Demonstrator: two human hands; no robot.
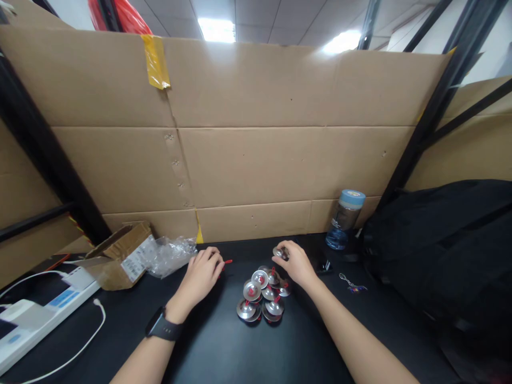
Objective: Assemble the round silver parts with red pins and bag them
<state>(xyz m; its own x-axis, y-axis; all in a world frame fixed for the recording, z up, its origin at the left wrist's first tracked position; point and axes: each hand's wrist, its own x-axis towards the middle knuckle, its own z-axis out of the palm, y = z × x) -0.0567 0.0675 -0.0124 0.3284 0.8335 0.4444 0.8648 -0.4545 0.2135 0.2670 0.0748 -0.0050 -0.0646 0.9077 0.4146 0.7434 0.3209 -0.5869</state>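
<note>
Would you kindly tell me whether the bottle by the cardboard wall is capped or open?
Capped: a blue lid sits on top of the bottle.

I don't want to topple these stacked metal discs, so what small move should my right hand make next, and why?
Probably ease the right hand slowly toward the pile of metal discs: its fingers hold a shiny metal piece just beyond the pile, whose overlapping discs look easy to knock.
</note>
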